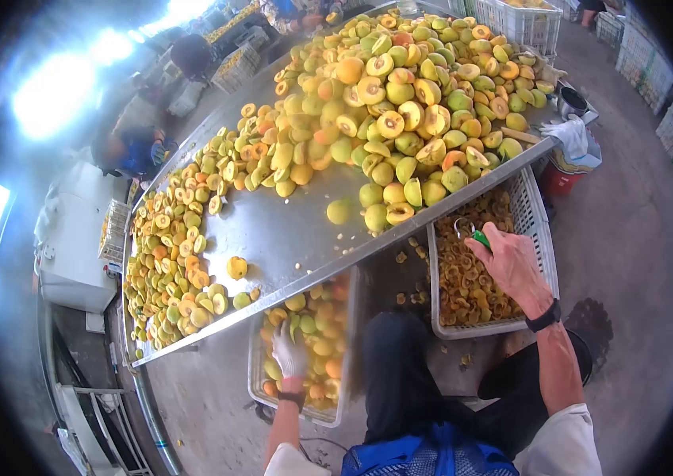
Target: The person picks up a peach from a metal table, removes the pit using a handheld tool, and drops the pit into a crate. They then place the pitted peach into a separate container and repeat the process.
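Note:
My left hand (289, 355), in a white glove, reaches down into a pale crate (257, 381) of yellow, orange and green peach halves (324, 349). Its fingers are stretched out and apart among the fruit, a greenish piece beside the fingertips; I cannot make out a firm grip. My bare right hand (511, 266) is closed round the green handle of a pitting tool (479, 237) with a metal loop at its end. That tool is above a white crate (541, 230) filled with brown pits and scraps (471, 285).
A tilted-looking metal table (265, 230) bears a large heap of cut peaches (400, 103). At its right corner are a white glove (570, 136) and a metal cup (570, 99). Stacked crates (646, 59) line the right side. Another person (134, 151) is across the table.

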{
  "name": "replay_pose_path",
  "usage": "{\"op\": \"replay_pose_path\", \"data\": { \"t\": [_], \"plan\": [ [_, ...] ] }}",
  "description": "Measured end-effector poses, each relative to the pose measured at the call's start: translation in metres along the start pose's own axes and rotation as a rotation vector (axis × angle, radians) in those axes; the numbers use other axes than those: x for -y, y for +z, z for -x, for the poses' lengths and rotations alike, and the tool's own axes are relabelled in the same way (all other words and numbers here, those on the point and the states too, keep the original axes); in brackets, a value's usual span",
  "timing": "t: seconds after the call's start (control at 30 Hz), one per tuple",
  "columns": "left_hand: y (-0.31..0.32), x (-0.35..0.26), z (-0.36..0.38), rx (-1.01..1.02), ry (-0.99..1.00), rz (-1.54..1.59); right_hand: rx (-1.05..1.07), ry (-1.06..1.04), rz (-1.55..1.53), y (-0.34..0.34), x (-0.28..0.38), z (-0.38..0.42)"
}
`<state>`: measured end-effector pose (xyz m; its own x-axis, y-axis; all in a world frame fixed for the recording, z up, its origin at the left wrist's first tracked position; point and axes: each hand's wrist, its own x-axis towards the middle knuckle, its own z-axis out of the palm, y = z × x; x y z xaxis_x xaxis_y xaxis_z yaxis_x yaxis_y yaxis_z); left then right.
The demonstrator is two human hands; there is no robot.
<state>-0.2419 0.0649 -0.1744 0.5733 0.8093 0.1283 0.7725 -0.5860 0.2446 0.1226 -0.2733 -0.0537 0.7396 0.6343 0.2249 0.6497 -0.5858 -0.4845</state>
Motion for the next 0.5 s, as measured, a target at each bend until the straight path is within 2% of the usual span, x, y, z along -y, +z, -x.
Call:
{"op": "replay_pose_path", "data": {
  "t": [0.07,0.13,0.17,0.23,0.3,0.37,0.47,0.5],
  "plan": [
    [-0.028,-0.039,-0.002,-0.037,0.052,0.073,-0.003,-0.013,-0.02,0.003,0.0,-0.006],
    [-0.054,-0.076,-0.014,-0.103,0.192,0.42,0.004,-0.024,-0.039,0.008,0.0,-0.01],
    [-0.066,-0.099,-0.025,-0.086,0.172,0.548,0.014,-0.035,-0.044,0.01,0.0,-0.012],
    [-0.078,-0.132,-0.065,-0.062,0.173,0.595,-0.021,-0.088,-0.047,0.016,-0.003,-0.014],
    [-0.08,-0.165,-0.116,0.057,0.075,0.801,0.005,-0.072,-0.035,0.016,-0.005,-0.016],
    [-0.062,-0.173,-0.178,0.148,0.084,0.668,0.027,-0.059,-0.031,0.015,-0.005,-0.019],
    [-0.035,-0.183,-0.256,0.049,0.194,0.483,0.037,-0.086,0.021,0.014,-0.007,-0.024],
    [-0.031,-0.19,-0.274,-0.061,0.192,0.359,0.006,-0.091,0.014,0.017,-0.009,-0.026]
  ]
}}
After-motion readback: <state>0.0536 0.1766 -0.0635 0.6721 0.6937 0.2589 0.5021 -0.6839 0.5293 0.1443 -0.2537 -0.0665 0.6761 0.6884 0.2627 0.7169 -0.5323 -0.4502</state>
